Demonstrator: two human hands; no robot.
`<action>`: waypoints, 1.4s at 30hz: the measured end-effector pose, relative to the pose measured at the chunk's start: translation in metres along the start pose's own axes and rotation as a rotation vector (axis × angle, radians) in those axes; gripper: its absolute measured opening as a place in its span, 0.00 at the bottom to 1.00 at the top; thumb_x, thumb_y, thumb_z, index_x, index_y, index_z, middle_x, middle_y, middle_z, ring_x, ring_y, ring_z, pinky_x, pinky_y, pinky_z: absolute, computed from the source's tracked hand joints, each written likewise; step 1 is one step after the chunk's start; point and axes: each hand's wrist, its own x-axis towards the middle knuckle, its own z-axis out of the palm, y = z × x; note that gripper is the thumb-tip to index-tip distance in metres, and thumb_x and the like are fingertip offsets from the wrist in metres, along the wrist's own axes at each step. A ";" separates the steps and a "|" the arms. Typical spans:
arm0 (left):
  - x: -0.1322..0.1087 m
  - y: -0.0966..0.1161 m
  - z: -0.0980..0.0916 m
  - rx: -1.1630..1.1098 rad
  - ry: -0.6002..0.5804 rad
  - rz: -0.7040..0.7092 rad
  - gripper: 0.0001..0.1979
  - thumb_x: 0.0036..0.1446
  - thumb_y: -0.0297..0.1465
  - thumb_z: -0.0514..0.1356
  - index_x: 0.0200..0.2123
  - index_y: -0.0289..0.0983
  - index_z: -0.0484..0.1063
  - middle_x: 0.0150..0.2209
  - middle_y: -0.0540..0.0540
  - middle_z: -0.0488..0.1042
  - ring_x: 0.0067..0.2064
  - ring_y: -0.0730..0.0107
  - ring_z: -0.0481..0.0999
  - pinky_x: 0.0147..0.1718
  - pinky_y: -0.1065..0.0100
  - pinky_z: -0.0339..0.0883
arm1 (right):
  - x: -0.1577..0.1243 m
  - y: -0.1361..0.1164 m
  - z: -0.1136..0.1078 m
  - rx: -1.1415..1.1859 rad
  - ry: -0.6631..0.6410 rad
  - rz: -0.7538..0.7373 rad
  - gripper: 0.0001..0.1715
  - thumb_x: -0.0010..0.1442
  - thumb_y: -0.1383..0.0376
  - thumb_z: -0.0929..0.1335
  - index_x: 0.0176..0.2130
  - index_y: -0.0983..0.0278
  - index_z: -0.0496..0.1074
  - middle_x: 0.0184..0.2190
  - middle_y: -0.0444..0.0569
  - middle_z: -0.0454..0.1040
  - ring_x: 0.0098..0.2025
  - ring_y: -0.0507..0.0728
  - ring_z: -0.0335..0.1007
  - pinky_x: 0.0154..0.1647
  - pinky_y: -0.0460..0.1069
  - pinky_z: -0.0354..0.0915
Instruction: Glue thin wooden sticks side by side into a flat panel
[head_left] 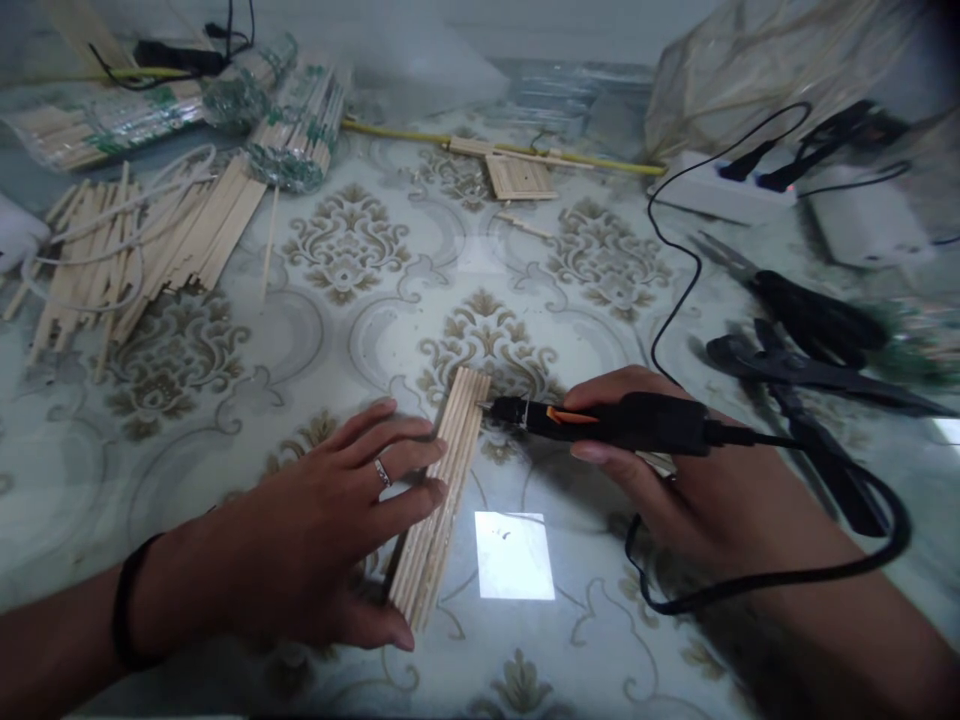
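A narrow strip of wooden sticks [442, 490] lies slanted on the patterned tabletop, its sticks side by side. My left hand [337, 530] steadies it, fingertips on its left edge and thumb at the lower end; a ring and a black wristband show on that hand. In my right hand [675, 500] is a black corded tool [645, 420] with an orange lever and a thin metal tip. That tip points left and touches, or nearly touches, the strip's upper right edge. The fingers beneath the tool are partly hidden.
Loose wooden sticks [172, 240] and plastic-wrapped bundles [296, 115] lie at the upper left. A small wooden panel [523, 178] sits at the back by a yellow rod [600, 163]. At right are a power strip [724, 190], scissors [810, 310], pliers [787, 375] and trailing cords.
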 end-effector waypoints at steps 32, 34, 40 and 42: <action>0.001 0.002 0.002 -0.012 0.002 -0.010 0.45 0.56 0.60 0.81 0.65 0.38 0.76 0.70 0.32 0.80 0.77 0.35 0.74 0.86 0.35 0.55 | 0.003 -0.012 -0.007 0.080 -0.015 0.011 0.03 0.84 0.59 0.69 0.54 0.52 0.74 0.49 0.50 0.84 0.47 0.63 0.87 0.48 0.56 0.84; 0.000 0.002 0.002 -0.031 0.004 -0.019 0.44 0.56 0.58 0.81 0.65 0.38 0.77 0.71 0.31 0.79 0.78 0.35 0.73 0.86 0.34 0.55 | 0.004 -0.013 -0.008 0.081 -0.008 -0.004 0.02 0.83 0.58 0.70 0.53 0.53 0.74 0.47 0.49 0.84 0.46 0.62 0.87 0.49 0.56 0.84; 0.003 0.005 -0.002 -0.018 -0.027 -0.033 0.45 0.55 0.58 0.83 0.63 0.37 0.76 0.79 0.24 0.71 0.80 0.31 0.72 0.85 0.30 0.55 | 0.007 -0.016 -0.010 0.115 -0.034 -0.030 0.05 0.85 0.56 0.69 0.54 0.52 0.74 0.48 0.48 0.84 0.45 0.60 0.87 0.49 0.53 0.84; 0.003 0.005 -0.002 -0.020 -0.032 -0.027 0.46 0.55 0.59 0.83 0.64 0.36 0.76 0.79 0.24 0.72 0.80 0.32 0.72 0.86 0.30 0.54 | 0.007 -0.017 -0.011 0.130 -0.041 -0.034 0.06 0.85 0.55 0.69 0.55 0.53 0.74 0.47 0.49 0.84 0.44 0.60 0.87 0.49 0.53 0.84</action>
